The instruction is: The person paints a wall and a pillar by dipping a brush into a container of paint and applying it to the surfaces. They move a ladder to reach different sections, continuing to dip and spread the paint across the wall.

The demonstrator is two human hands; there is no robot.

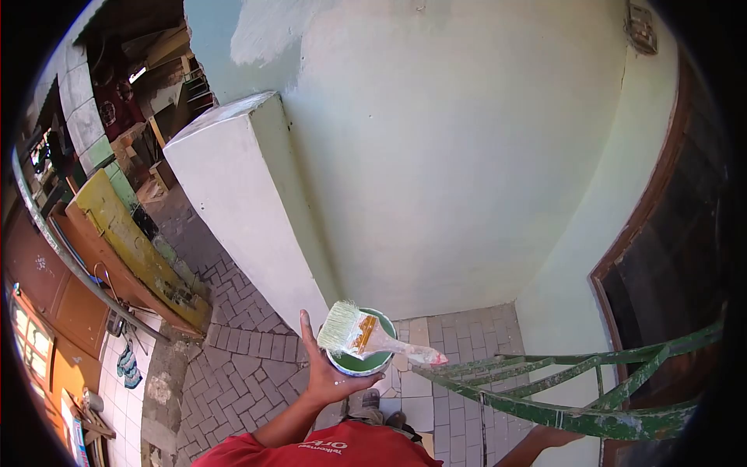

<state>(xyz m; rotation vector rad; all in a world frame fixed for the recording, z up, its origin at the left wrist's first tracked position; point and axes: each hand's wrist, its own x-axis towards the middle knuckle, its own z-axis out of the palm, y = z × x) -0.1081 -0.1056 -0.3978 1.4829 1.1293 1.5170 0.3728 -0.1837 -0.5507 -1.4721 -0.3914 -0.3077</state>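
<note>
My left hand is wrapped round a small paint bucket with green paint in it, gripping it from the left and underneath. Across the bucket's rim lies a wide paintbrush, its pale bristles pointing left and its paint-smeared handle out to the right. At lower right, my right hand is beside the green metal ladder. The ladder covers part of this hand, and its fingers do not show clearly.
A pale wall fills the view ahead, with a whitish pillar jutting out on the left. At right is a dark, brown-framed opening. Grey paving lies below, and a yellow panel stands at left.
</note>
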